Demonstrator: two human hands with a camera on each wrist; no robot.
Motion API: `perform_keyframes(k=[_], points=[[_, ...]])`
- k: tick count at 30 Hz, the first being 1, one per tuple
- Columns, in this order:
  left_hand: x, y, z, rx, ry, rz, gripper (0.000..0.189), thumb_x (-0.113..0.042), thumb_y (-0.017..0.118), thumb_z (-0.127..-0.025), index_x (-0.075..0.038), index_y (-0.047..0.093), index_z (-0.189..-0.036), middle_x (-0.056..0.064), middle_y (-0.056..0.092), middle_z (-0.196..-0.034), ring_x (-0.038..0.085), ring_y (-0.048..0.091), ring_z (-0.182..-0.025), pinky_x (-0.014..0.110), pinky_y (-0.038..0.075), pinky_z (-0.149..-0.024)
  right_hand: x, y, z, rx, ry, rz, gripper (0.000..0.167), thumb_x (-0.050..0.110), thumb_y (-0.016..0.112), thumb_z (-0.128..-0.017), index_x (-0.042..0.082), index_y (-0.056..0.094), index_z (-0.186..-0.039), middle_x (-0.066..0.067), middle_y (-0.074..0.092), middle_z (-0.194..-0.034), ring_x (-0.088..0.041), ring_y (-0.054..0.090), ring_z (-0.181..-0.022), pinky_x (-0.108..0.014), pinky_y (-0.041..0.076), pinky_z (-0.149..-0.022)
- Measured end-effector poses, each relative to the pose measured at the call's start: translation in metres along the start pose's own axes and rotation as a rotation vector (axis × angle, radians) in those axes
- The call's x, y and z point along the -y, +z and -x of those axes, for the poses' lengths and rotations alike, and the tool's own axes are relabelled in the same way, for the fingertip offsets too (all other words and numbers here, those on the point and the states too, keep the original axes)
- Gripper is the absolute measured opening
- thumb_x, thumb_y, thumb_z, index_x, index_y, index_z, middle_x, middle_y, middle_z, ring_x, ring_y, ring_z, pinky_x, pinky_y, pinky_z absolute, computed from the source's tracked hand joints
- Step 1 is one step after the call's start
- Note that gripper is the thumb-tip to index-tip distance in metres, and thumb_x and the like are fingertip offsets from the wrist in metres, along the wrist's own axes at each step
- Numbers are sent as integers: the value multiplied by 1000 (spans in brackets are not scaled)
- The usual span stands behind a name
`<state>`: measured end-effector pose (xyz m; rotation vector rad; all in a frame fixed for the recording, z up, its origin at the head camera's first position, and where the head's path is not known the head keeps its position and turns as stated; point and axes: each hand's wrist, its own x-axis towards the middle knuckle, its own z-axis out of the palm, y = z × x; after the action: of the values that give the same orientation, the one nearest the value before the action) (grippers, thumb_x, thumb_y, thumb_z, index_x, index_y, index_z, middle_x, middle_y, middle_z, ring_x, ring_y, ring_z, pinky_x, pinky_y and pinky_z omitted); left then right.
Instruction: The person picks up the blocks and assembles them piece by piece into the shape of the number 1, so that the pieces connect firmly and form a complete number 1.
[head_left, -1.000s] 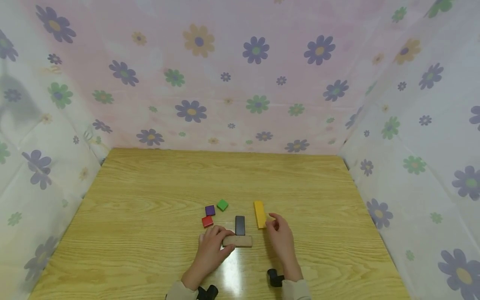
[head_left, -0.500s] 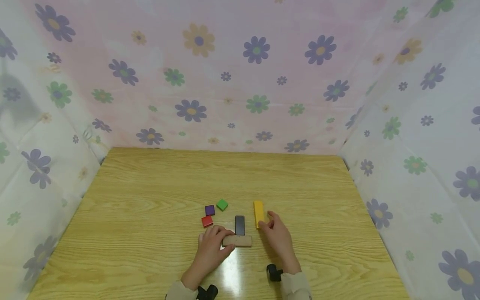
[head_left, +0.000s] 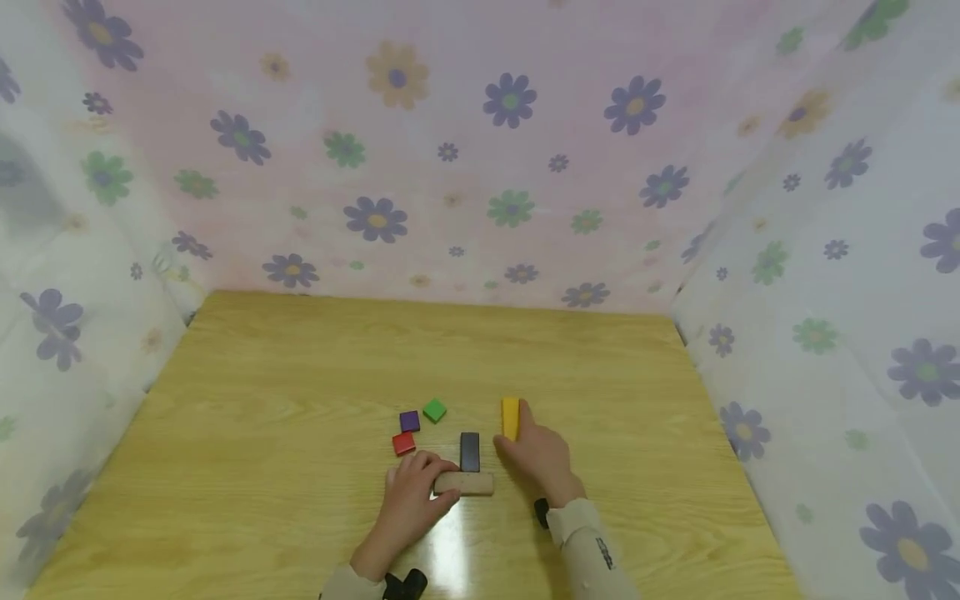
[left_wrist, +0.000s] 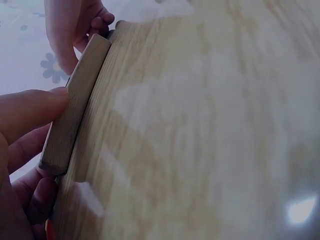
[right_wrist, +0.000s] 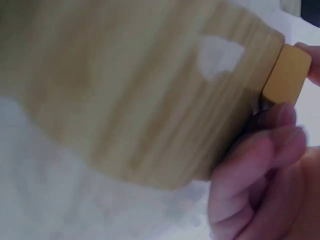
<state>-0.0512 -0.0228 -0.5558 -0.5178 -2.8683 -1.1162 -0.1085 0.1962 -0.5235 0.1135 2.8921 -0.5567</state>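
Left hand (head_left: 408, 504) holds wooden block (head_left: 477, 483); right hand (head_left: 543, 455) now pinches yellow block (head_left: 510, 415)

Nearest: left hand unchanged, thumb on near side of wooden block, fingers on far side, at its left end. Black block (head_left: 469, 452) runs away from its far side, seemingly touching. Red block (head_left: 403, 443) just past left fingers.

Change: right hand has gone farther forward. Index finger now along yellow block's right side, thumb by its near left corner; half a second ago index finger was held off to the right. Likely means reach done, grip set. Lifted or not: cannot tell.

Yellow block: right of black block, apart from it. Long, narrow, smooth, plain-coloured, near end partly hidden. Purple block (head_left: 409, 421) and green block (head_left: 434, 410) about level, off left.
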Motion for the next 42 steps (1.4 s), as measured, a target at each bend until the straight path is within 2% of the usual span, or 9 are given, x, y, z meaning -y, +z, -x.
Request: perform_keyframes(k=[4,7,12,18,26,30,35,42], points=[[3,-1,4,19,-16,8,27,-41,67,-75,-32,61,-99,-13,48,-95,12,40,-94,33,22,-67,0,5,-10,21,-3,19,84,47,53,-77,10,15,-143,-3,47,-56,-18,42,-45,-32,32,-40],[3,-1,2,8,-10,12,28,-42,67,-74,-33,61,-100,-14,48,-96,12,41,-94,33,22,-67,1,3,-22,15,-13,27,82,44,53,-77,12,16,-142,-4,48,-58,-19,43,-47,-32,32,-42],[7,-1,0,-1,-14,-9,32,-43,67,-73,-31,60,-102,-13,49,-98,12,42,-95,33,23,-68,10,-3,-36,40,6,-41,78,38,52,-75,14,19,-141,-6,49,-65,-20,44,-52,-31,33,-45],[7,0,-3,17,-20,-7,34,-40,70,-71,-29,61,-102,-11,50,-99,14,42,-95,33,23,-67,10,-11,-39,77,84,-163,80,38,54,-72,18,19,-141,-7,50,-74,-20,46,-58,-29,34,-49],[3,-5,-4,18,-10,6,29,-38,71,-70,-29,62,-96,-12,50,-95,14,43,-93,34,23,-67,7,-11,-44,40,155,-205,73,41,51,-74,14,25,-137,-7,53,-80,-20,49,-62,-28,36,-52],[3,-5,-5,21,-7,11,29,-37,72,-70,-28,63,-96,-11,50,-95,15,43,-93,33,22,-67,8,-12,-46,35,192,-227,73,42,51,-74,14,25,-136,-7,53,-80,-19,51,-59,-28,38,-50],[2,-5,-5,18,12,11,29,-36,72,-70,-27,63,-96,-10,50,-95,16,43,-94,33,23,-67,5,-13,-42,39,193,-282,72,39,51,-74,12,26,-136,-8,53,-81,-20,51,-58,-29,39,-49],[4,-6,-4,23,21,43,31,-31,73,-71,-28,63,-100,-11,49,-93,13,42,-91,34,22,-67,0,-14,-41,63,150,-326,71,42,50,-78,11,26,-137,-6,54,-87,-18,50,-62,-28,38,-53]])
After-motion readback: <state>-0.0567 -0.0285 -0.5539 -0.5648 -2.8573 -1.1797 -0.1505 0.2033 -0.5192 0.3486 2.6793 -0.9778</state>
